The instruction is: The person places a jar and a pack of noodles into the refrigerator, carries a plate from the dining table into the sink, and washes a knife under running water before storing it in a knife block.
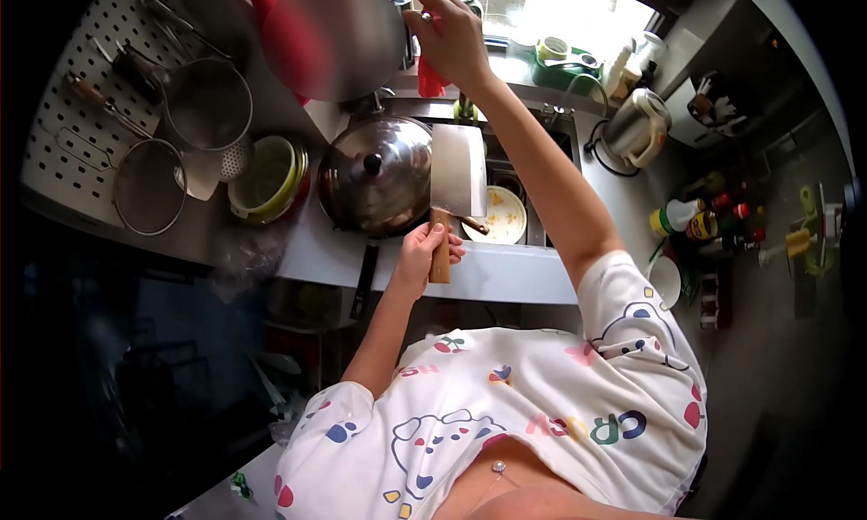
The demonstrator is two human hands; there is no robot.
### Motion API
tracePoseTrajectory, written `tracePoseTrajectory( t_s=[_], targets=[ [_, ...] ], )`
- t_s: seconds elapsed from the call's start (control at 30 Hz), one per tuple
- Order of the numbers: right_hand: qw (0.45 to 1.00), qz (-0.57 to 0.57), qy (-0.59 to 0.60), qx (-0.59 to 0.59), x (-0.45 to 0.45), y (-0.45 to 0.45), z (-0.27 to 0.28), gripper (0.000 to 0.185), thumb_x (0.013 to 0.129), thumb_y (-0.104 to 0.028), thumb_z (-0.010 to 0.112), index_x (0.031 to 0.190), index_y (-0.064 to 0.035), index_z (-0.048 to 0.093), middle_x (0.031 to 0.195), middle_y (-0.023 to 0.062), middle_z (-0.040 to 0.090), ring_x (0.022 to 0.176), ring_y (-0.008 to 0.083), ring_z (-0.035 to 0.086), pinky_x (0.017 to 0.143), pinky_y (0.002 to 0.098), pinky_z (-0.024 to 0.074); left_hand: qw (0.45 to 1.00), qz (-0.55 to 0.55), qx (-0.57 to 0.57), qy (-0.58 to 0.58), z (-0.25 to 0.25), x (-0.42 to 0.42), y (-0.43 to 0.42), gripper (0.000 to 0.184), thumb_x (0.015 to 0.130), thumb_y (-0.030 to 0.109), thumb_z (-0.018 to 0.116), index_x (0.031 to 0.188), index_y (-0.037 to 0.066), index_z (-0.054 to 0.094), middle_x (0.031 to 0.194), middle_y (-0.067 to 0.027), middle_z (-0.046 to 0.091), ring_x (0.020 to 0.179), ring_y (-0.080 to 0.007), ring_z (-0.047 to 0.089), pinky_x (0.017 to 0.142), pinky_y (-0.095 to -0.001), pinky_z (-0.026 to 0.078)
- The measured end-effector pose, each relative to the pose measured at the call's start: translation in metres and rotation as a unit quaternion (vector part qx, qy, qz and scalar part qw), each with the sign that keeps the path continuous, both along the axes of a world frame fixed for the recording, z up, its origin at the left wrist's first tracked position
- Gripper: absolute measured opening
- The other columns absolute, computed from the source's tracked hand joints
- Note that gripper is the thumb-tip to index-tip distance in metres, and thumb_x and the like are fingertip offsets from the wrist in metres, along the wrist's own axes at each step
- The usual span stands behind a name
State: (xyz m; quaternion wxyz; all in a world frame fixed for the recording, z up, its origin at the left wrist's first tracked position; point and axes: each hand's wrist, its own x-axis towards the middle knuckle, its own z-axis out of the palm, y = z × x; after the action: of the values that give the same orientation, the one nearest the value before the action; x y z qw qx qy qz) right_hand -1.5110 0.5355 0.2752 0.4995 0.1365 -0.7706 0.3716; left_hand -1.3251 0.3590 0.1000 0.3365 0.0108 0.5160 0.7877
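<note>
My left hand (423, 256) is wrapped around the wooden handle of a cleaver (459, 169), whose broad blade points away from me. The blade lies in front of the right edge of a domed metal lid (384, 172) on the stove. A plate (502, 215) with food scraps sits in the sink area just right of the blade. My right hand (449, 39) is raised toward the window, its fingers bent beside the edge of a large round grey thing (339, 46). What those fingers grip is hard to make out. Something red (432, 75) hangs just below them.
Strainers (208, 103) and other utensils hang on a perforated board at left. Stacked bowls (264, 178) stand left of the lid. A black handle (365, 281) juts over the counter's front edge. A kettle (636, 127) and several bottles (700, 217) stand at right.
</note>
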Motion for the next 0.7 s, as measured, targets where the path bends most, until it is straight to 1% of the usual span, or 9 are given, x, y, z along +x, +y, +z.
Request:
tracePoseTrajectory(
  t_s=[0.07, 0.1, 0.2, 0.23, 0.33, 0.43, 0.53, 0.6, 0.7],
  targets=[
    [0.992, -0.086, -0.046, 0.082, -0.016, -0.014, 0.014, 0.039, 0.083, -0.016, 0.069, 0.118, -0.0017, 0.059, 0.106, 0.0202, 0.064, 0.098, 0.0391, 0.06, 0.081, 0.0424, 0.0496, 1.0, 0.007, -0.01, 0.002, 0.002, -0.009, 0.0, 0.028, 0.1, 0.025, 0.048, 0.106, -0.002, 0.054, 0.088, -0.0129, 0.064, 0.073, -0.0165, 0.066, 0.067, -0.0272, 0.056],
    [0.991, -0.086, -0.073, 0.075, -0.014, -0.018, 0.02, 0.033, 0.081, -0.017, 0.072, 0.108, -0.0014, 0.064, 0.099, 0.0174, 0.067, 0.091, 0.0308, 0.064, 0.078, 0.0372, 0.0503, 1.0, 0.012, -0.015, 0.001, 0.003, -0.012, 0.001, 0.028, 0.1, 0.025, 0.048, 0.106, -0.002, 0.054, 0.088, -0.0128, 0.064, 0.073, -0.0164, 0.066, 0.067, -0.0271, 0.056],
    [0.997, -0.001, -0.074, 0.037, -0.052, -0.012, -0.008, 0.045, 0.08, -0.03, 0.074, 0.118, -0.0074, 0.063, 0.089, 0.0125, 0.07, 0.081, 0.0264, 0.069, 0.074, 0.0353, 0.0539, 1.0, 0.025, -0.009, 0.004, 0.01, -0.019, 0.008, 0.028, 0.099, 0.025, 0.049, 0.106, -0.001, 0.054, 0.088, -0.0122, 0.064, 0.072, -0.0158, 0.066, 0.067, -0.0268, 0.055],
    [0.997, 0.024, -0.075, 0.017, -0.054, -0.01, -0.013, 0.053, 0.078, -0.032, 0.076, 0.121, -0.0076, 0.06, 0.09, 0.0124, 0.07, 0.08, 0.0253, 0.069, 0.075, 0.035, 0.0539, 1.0, 0.027, -0.009, 0.007, 0.012, -0.021, 0.01, 0.028, 0.099, 0.026, 0.049, 0.106, -0.001, 0.055, 0.088, -0.0119, 0.064, 0.072, -0.0156, 0.065, 0.066, -0.0269, 0.055],
    [0.994, 0.021, -0.105, 0.034, -0.048, -0.003, -0.013, 0.05, 0.079, -0.031, 0.075, 0.12, -0.007, 0.061, 0.091, 0.0124, 0.071, 0.082, 0.0253, 0.069, 0.076, 0.0341, 0.0541, 1.0, 0.02, -0.015, 0.02, 0.015, -0.028, 0.015, 0.028, 0.098, 0.027, 0.05, 0.105, 0.0, 0.055, 0.087, -0.011, 0.064, 0.07, -0.0151, 0.065, 0.066, -0.0269, 0.055],
    [0.988, 0.061, -0.138, 0.029, -0.024, 0.014, -0.011, 0.047, 0.081, -0.027, 0.074, 0.121, -0.007, 0.06, 0.095, 0.0123, 0.07, 0.088, 0.0248, 0.069, 0.08, 0.0335, 0.0538, 0.999, 0.021, -0.028, 0.025, 0.025, -0.035, 0.021, 0.027, 0.099, 0.026, 0.049, 0.102, 0.0, 0.056, 0.083, -0.009, 0.064, 0.068, -0.0138, 0.064, 0.063, -0.0259, 0.054],
    [0.991, 0.107, -0.077, 0.033, 0.006, 0.044, -0.017, 0.045, 0.079, -0.02, 0.072, 0.119, -0.0056, 0.059, 0.099, 0.0157, 0.069, 0.09, 0.0293, 0.068, 0.081, 0.0353, 0.0536, 1.0, 0.01, -0.021, 0.015, 0.035, -0.042, 0.023, 0.026, 0.099, 0.025, 0.05, 0.101, 0.0, 0.056, 0.082, -0.0082, 0.063, 0.067, -0.0128, 0.063, 0.062, -0.0261, 0.054],
    [0.986, 0.128, -0.105, 0.009, 0.029, 0.068, -0.014, 0.043, 0.079, -0.014, 0.07, 0.121, -0.008, 0.06, 0.103, 0.0139, 0.069, 0.095, 0.0241, 0.068, 0.083, 0.0336, 0.0529, 1.0, -0.005, 0.002, 0.003, 0.034, -0.048, 0.025, 0.026, 0.098, 0.025, 0.051, 0.101, 0.0, 0.056, 0.082, -0.0083, 0.064, 0.067, -0.0123, 0.062, 0.062, -0.0261, 0.053],
    [0.976, 0.161, -0.144, -0.017, 0.041, 0.108, -0.018, 0.042, 0.083, -0.014, 0.068, 0.123, -0.0082, 0.059, 0.105, 0.0099, 0.069, 0.092, 0.0176, 0.067, 0.083, 0.0311, 0.0524, 1.0, -0.023, 0.006, -0.015, 0.039, -0.052, 0.035, 0.026, 0.098, 0.025, 0.051, 0.102, 0.0, 0.056, 0.081, -0.0069, 0.063, 0.064, -0.0107, 0.059, 0.06, -0.0248, 0.052]
  ],
)
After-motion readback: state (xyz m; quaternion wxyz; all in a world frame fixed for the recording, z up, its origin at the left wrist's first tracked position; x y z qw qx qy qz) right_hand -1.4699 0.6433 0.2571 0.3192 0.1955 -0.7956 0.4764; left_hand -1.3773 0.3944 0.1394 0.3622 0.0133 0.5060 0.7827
